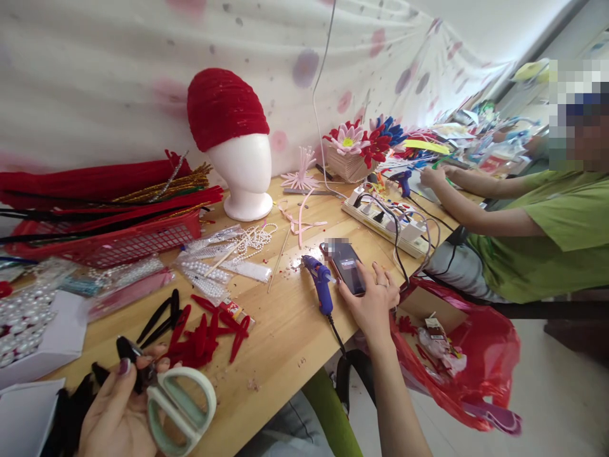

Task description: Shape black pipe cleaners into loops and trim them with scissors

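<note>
My left hand point(117, 412) is at the bottom left, holding pale green scissors point(178, 406) together with a black pipe-cleaner piece point(127, 349). My right hand point(373, 301) rests on a smartphone point(346, 263) lying on the wooden table point(285, 336), thumb touching its lit screen. A purple glue gun point(320, 282) lies just left of the phone. Red looped pipe-cleaner pieces point(204, 333) and black ones point(159, 317) lie between my hands.
A white mannequin head with a red cap point(235, 143) stands at the back. A red basket of pipe cleaners point(104, 219), pearl bead bags point(223, 260), a power strip point(387, 219) and a red plastic bag point(457, 352) surround me. A person in green point(537, 228) works at right.
</note>
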The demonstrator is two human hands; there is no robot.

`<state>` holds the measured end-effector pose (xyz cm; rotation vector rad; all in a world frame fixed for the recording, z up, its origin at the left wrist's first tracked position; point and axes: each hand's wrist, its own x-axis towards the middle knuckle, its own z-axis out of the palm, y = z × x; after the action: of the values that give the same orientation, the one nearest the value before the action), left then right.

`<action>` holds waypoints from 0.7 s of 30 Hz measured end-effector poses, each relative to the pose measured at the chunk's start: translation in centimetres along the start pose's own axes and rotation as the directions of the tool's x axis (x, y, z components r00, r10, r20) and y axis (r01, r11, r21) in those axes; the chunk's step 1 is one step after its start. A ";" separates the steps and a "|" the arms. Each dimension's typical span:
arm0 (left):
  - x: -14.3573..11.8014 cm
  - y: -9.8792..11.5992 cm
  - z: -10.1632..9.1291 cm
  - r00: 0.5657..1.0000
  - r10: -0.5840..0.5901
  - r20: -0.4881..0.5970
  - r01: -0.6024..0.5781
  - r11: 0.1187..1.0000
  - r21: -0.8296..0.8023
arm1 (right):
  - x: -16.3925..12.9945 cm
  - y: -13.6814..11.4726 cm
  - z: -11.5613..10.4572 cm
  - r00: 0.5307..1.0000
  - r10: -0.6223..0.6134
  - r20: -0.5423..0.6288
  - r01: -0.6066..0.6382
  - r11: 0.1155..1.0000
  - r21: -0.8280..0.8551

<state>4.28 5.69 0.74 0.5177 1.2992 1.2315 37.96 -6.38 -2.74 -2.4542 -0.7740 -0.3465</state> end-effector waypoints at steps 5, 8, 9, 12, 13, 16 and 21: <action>0.2 -0.1 -0.4 1.000 0.011 -0.010 -0.011 1.000 0.013 | 0.0 0.3 0.0 1.000 0.019 0.024 -0.020 0.999 0.034; 0.5 -0.1 -0.7 1.000 -0.001 0.001 0.001 1.000 -0.012 | 0.4 0.5 0.4 0.999 0.027 0.033 -0.029 0.998 0.064; 0.5 0.0 -0.9 1.000 -0.011 0.006 0.011 1.000 -0.018 | 0.7 0.6 0.5 0.999 0.027 0.034 -0.029 0.997 0.071; 0.5 0.1 -1.1 0.999 -0.052 0.011 0.053 0.998 -0.031 | 1.4 0.8 0.4 1.000 0.013 0.022 -0.015 0.996 0.088; 0.4 0.2 -1.1 0.998 -0.058 0.007 0.058 0.998 -0.040 | 1.5 1.0 0.2 1.000 0.003 0.009 -0.004 0.996 0.093; -0.2 0.5 -0.8 0.993 -0.115 -0.011 0.113 0.991 -0.075 | 0.6 1.5 -1.1 0.997 -0.029 -0.067 0.036 0.993 0.109; -1.3 1.3 0.0 0.976 -0.217 -0.037 0.209 0.967 -0.145 | -2.1 2.3 -2.5 0.978 -0.101 -0.182 0.118 0.989 0.085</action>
<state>4.01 4.93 2.38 0.2387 1.2655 1.1523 37.50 -10.34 -2.48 -2.2613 -0.8307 -0.5484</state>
